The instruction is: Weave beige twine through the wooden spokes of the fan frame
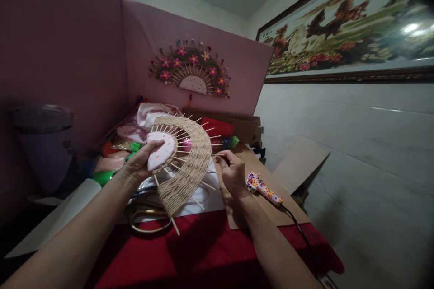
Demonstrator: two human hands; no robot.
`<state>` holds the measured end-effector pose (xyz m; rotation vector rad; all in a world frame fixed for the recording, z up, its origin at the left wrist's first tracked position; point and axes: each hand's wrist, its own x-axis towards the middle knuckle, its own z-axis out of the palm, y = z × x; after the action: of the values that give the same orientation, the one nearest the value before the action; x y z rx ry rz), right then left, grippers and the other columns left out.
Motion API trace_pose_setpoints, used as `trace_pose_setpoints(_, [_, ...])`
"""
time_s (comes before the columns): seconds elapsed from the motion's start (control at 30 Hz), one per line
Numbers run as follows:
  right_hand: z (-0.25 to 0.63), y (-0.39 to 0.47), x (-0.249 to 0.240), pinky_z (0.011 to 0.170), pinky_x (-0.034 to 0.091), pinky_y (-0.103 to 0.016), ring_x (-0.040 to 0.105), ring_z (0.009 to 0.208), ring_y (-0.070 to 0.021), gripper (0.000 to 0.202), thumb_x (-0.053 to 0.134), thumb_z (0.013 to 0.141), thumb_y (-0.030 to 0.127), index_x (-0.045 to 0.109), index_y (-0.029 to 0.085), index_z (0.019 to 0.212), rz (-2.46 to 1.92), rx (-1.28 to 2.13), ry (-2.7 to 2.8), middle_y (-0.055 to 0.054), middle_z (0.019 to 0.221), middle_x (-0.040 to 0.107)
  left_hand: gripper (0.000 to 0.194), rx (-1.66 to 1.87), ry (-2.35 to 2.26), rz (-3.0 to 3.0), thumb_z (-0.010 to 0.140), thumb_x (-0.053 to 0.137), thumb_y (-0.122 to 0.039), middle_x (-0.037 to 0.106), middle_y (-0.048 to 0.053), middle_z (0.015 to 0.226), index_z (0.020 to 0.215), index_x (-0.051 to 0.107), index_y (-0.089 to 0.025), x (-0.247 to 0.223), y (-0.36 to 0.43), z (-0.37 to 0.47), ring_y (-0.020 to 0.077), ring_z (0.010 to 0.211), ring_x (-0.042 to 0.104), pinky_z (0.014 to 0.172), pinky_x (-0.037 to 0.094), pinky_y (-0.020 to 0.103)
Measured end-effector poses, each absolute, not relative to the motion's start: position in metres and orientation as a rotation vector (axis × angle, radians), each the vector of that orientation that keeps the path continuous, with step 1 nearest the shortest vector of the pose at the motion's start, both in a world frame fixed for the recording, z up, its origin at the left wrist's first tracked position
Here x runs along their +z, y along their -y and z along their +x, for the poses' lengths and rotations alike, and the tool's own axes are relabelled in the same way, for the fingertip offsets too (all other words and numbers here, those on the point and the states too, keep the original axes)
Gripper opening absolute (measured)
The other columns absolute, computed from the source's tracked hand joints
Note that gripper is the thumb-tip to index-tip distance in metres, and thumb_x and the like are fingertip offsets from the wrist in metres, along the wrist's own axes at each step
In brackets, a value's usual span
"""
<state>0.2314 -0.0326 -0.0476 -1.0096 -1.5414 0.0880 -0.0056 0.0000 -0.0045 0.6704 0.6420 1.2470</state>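
A half-round fan [190, 167] of thin sticks, with a wide band of woven tan twine, is held up above the table. Its inner base is a white half-disc [162, 150] with pink dots. My left hand [139, 161] grips this base, thumb on the front and the other fingers hidden behind. Bare stick ends stick out past the twine band. At the fan's right edge, my right hand [232, 171] pinches the tip of one stick [216, 155] between thumb and fingers.
A flower-patterned glue gun [263, 188] with a black cord lies on cardboard [288, 210] at right. Gold-handled scissors [151, 226] rest below the fan on the red cloth [203, 253]. Pink fabric [152, 113] and bagged supplies are piled behind. A finished flowered fan [191, 70] hangs on the pink board.
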Motion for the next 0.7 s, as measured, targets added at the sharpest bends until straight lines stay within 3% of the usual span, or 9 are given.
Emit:
trace_pose_setpoints(0.2, [0.234,0.036,-0.044,0.062,0.042,-0.025,0.055,0.065,-0.0143,0.009,0.060,0.077,0.026,0.062,0.019,0.072,-0.992,-0.043,1.525,-0.001,0.068,0.061,0.016,1.218,-0.662,0.724,0.078,0.047,-0.008,0.069,0.015,0.067,0.087,0.060,-0.004,-0.011,-0.006,-0.012,0.0192,0.053,0.065,0.055,0.057,0.028])
trace_pose_setpoints(0.4, [0.239,0.037,-0.041,0.067,0.042,-0.026,0.055,0.073,-0.0144,0.007,0.055,0.080,0.017,0.062,0.020,0.079,-0.964,-0.204,1.635,-0.002,0.076,0.059,0.016,1.192,-0.696,0.767,0.075,0.051,-0.009,0.069,0.014,0.067,0.086,0.062,-0.005,-0.012,-0.009,-0.017,0.0196,0.052,0.065,0.052,0.056,0.028])
trace_pose_setpoints(0.7, [0.244,0.037,-0.038,0.063,0.040,-0.026,0.054,0.070,-0.0149,0.013,0.058,0.080,0.030,0.061,0.020,0.072,-1.040,-0.213,1.668,-0.003,0.074,0.059,0.016,1.092,-0.715,0.780,0.075,0.051,-0.006,0.070,0.016,0.069,0.086,0.061,-0.003,-0.008,-0.001,-0.016,0.0201,0.054,0.066,0.054,0.057,0.027])
